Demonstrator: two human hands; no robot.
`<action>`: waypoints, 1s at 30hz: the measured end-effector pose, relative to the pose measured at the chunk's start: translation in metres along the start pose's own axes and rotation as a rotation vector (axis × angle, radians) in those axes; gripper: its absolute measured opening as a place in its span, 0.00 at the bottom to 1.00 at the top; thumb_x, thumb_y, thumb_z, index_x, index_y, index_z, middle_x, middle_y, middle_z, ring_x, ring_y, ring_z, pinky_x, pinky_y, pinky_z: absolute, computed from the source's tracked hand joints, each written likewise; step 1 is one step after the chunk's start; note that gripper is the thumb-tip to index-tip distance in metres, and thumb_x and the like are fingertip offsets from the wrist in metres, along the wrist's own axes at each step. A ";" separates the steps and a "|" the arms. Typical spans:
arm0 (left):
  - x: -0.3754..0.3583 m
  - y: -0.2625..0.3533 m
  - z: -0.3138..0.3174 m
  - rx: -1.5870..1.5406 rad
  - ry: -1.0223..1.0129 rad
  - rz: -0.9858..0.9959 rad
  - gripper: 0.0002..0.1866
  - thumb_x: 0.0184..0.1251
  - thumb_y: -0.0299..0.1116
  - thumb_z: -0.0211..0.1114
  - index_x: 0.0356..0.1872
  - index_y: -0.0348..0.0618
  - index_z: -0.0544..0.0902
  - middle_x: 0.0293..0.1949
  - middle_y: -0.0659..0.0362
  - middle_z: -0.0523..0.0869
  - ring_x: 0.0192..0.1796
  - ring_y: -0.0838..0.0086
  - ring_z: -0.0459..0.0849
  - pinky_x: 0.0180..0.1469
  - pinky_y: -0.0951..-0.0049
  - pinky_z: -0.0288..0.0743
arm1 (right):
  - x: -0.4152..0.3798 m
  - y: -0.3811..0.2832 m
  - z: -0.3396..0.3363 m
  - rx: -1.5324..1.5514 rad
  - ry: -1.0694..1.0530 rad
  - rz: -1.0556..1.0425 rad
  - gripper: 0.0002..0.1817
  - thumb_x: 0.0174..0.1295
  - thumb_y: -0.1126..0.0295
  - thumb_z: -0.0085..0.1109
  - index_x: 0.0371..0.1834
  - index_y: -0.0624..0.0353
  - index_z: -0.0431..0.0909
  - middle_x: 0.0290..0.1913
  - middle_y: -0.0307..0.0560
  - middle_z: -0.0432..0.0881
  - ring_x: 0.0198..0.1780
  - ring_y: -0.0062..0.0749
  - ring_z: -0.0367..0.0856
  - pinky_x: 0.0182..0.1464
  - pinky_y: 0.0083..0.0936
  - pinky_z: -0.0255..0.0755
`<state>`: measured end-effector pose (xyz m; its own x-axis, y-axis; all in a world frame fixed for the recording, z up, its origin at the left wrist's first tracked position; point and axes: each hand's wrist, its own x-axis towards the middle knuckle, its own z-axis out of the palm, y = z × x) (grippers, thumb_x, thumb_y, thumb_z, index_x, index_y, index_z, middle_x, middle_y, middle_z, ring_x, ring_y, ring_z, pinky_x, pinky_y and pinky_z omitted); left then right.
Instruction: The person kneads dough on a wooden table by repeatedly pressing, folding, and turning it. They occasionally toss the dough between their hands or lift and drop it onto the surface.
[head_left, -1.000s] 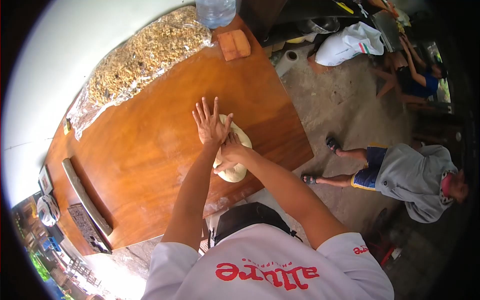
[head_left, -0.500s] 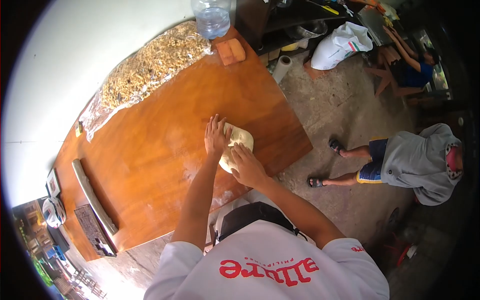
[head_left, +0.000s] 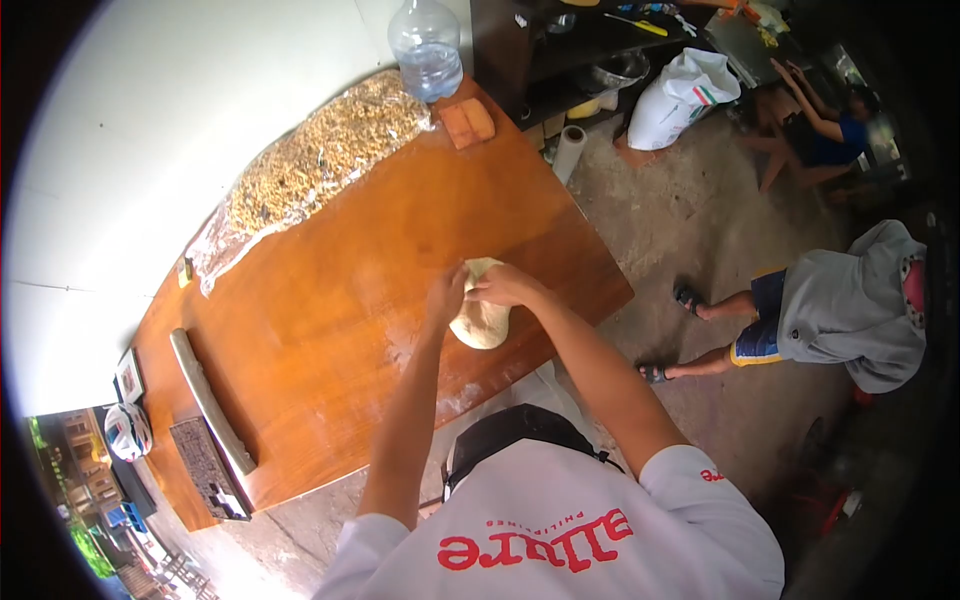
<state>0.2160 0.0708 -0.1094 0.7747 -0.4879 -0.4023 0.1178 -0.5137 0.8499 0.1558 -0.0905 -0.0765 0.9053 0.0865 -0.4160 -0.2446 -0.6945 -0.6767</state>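
Note:
A pale lump of dough [head_left: 482,323] lies on the brown wooden table [head_left: 330,330], close to its front edge. At the dough's far left side is my left hand [head_left: 448,292], its fingers curled in against the dough. My right hand [head_left: 502,286] reaches over the far part of the dough from the right, with fingers bent down onto it. Both hands grip the dough's far end, and their fingertips are partly hidden. The near part of the dough bulges out uncovered.
A clear bag of brown crumbly bits [head_left: 325,150], a water jug [head_left: 430,55] and an orange block [head_left: 467,123] line the back. A long roller [head_left: 212,400] and dark board [head_left: 208,468] lie left. A person in grey [head_left: 850,300] stands right; another person [head_left: 838,130] sits beyond.
My hands have gone from lying flat on the dough to gripping its far end, the right hand moving away from me. The dough looks folded and shorter. The view has shifted slightly.

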 end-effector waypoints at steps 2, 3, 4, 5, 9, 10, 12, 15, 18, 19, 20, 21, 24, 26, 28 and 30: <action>-0.017 -0.024 0.017 0.293 0.150 0.360 0.30 0.71 0.47 0.56 0.66 0.35 0.73 0.64 0.39 0.75 0.68 0.51 0.72 0.69 0.59 0.64 | -0.034 0.018 -0.011 0.439 0.246 0.016 0.17 0.62 0.59 0.62 0.34 0.65 0.85 0.34 0.53 0.87 0.37 0.39 0.87 0.42 0.28 0.79; -0.029 -0.026 0.022 0.284 0.157 0.353 0.30 0.71 0.47 0.56 0.66 0.35 0.73 0.64 0.39 0.75 0.68 0.51 0.72 0.69 0.59 0.64 | -0.051 0.034 -0.010 0.735 0.323 0.047 0.14 0.63 0.63 0.62 0.34 0.67 0.85 0.33 0.50 0.87 0.35 0.33 0.87 0.40 0.24 0.80; -0.045 -0.026 0.028 0.389 0.179 0.399 0.32 0.70 0.46 0.57 0.69 0.34 0.68 0.68 0.39 0.69 0.71 0.50 0.67 0.72 0.56 0.59 | -0.073 0.044 -0.011 0.820 0.384 0.135 0.13 0.64 0.66 0.60 0.35 0.67 0.84 0.33 0.48 0.87 0.34 0.28 0.86 0.38 0.23 0.78; -0.060 -0.025 0.035 0.496 0.197 0.450 0.36 0.68 0.44 0.59 0.72 0.34 0.62 0.72 0.39 0.64 0.74 0.48 0.62 0.75 0.53 0.55 | -0.094 0.051 -0.015 0.904 0.454 0.223 0.11 0.65 0.68 0.58 0.36 0.67 0.83 0.34 0.46 0.87 0.33 0.23 0.85 0.36 0.22 0.77; -0.097 -0.013 0.079 0.700 0.201 0.399 0.47 0.67 0.58 0.56 0.75 0.31 0.53 0.77 0.42 0.52 0.80 0.51 0.46 0.79 0.51 0.39 | -0.129 0.095 -0.004 0.816 0.630 0.450 0.09 0.65 0.71 0.58 0.37 0.66 0.83 0.35 0.45 0.87 0.33 0.24 0.84 0.36 0.19 0.76; -0.099 -0.010 0.084 0.752 0.204 0.399 0.49 0.66 0.62 0.54 0.75 0.30 0.52 0.77 0.42 0.51 0.80 0.53 0.44 0.79 0.52 0.37 | -0.136 0.092 -0.003 0.865 0.638 0.418 0.09 0.65 0.71 0.57 0.36 0.66 0.83 0.35 0.45 0.87 0.32 0.24 0.84 0.37 0.18 0.76; -0.085 -0.015 0.089 0.835 0.187 0.374 0.58 0.60 0.71 0.54 0.76 0.30 0.49 0.78 0.41 0.45 0.81 0.54 0.39 0.79 0.53 0.31 | -0.147 0.088 0.002 0.914 0.650 0.393 0.09 0.66 0.70 0.57 0.36 0.65 0.83 0.34 0.45 0.86 0.32 0.23 0.84 0.37 0.18 0.76; -0.040 0.001 0.076 0.889 0.131 0.204 0.57 0.61 0.72 0.53 0.75 0.30 0.51 0.78 0.40 0.48 0.81 0.54 0.42 0.79 0.52 0.35 | -0.144 0.087 -0.005 0.915 0.549 0.340 0.09 0.65 0.70 0.57 0.41 0.64 0.82 0.36 0.44 0.86 0.33 0.23 0.83 0.39 0.19 0.76; 0.043 -0.051 0.031 0.849 -0.203 0.344 0.49 0.66 0.68 0.51 0.75 0.37 0.57 0.75 0.41 0.59 0.78 0.52 0.55 0.76 0.54 0.52 | -0.141 0.099 -0.029 0.968 0.473 0.289 0.13 0.65 0.69 0.58 0.49 0.62 0.79 0.42 0.43 0.86 0.39 0.24 0.84 0.41 0.22 0.76; 0.036 -0.032 0.013 0.459 -0.307 0.102 0.42 0.70 0.61 0.54 0.75 0.41 0.59 0.73 0.42 0.64 0.75 0.52 0.62 0.72 0.56 0.59 | -0.140 0.114 -0.048 0.962 0.570 0.240 0.16 0.65 0.67 0.58 0.54 0.62 0.76 0.45 0.45 0.85 0.44 0.26 0.83 0.44 0.24 0.77; 0.030 -0.012 -0.005 0.080 -0.320 -0.151 0.36 0.73 0.54 0.56 0.75 0.45 0.61 0.70 0.42 0.69 0.72 0.52 0.68 0.68 0.57 0.67 | -0.136 0.123 -0.063 0.960 0.660 0.196 0.20 0.65 0.66 0.58 0.59 0.62 0.73 0.47 0.48 0.84 0.48 0.28 0.83 0.48 0.25 0.77; 0.023 -0.017 -0.005 0.075 -0.306 -0.159 0.36 0.73 0.54 0.56 0.75 0.45 0.61 0.70 0.42 0.69 0.72 0.52 0.68 0.68 0.57 0.67 | -0.132 0.121 -0.079 0.960 0.643 0.190 0.20 0.65 0.66 0.58 0.59 0.62 0.73 0.47 0.48 0.84 0.48 0.28 0.83 0.48 0.25 0.77; 0.011 -0.109 0.029 0.117 -0.077 0.326 0.43 0.68 0.54 0.63 0.76 0.41 0.58 0.76 0.43 0.59 0.78 0.54 0.56 0.75 0.57 0.55 | -0.136 0.082 -0.156 0.941 0.391 -0.008 0.29 0.65 0.63 0.61 0.67 0.61 0.68 0.53 0.50 0.83 0.51 0.29 0.82 0.51 0.27 0.76; -0.048 -0.049 0.052 0.678 0.048 0.293 0.54 0.61 0.63 0.64 0.77 0.37 0.50 0.78 0.43 0.50 0.80 0.50 0.46 0.77 0.49 0.43 | -0.127 0.069 -0.167 0.849 -0.009 -0.037 0.30 0.65 0.61 0.61 0.69 0.60 0.69 0.54 0.46 0.83 0.51 0.28 0.82 0.51 0.26 0.76; -0.070 -0.028 0.076 0.841 0.129 0.259 0.60 0.56 0.68 0.64 0.77 0.36 0.47 0.78 0.42 0.47 0.80 0.49 0.43 0.78 0.47 0.39 | -0.093 0.057 -0.149 0.502 -0.431 -0.019 0.28 0.66 0.59 0.61 0.67 0.59 0.72 0.54 0.44 0.82 0.51 0.28 0.82 0.51 0.26 0.76; -0.065 0.006 0.086 0.845 0.186 0.170 0.56 0.57 0.67 0.64 0.75 0.32 0.57 0.77 0.39 0.51 0.80 0.49 0.44 0.78 0.50 0.40 | -0.041 0.073 -0.116 0.248 -0.559 -0.050 0.28 0.66 0.57 0.61 0.67 0.59 0.73 0.56 0.46 0.82 0.53 0.30 0.82 0.52 0.27 0.76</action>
<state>0.1124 0.0390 -0.1078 0.8369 -0.5205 -0.1690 -0.4505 -0.8306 0.3273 0.1412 -0.2277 -0.0377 0.6152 0.5227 -0.5901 -0.3407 -0.4988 -0.7970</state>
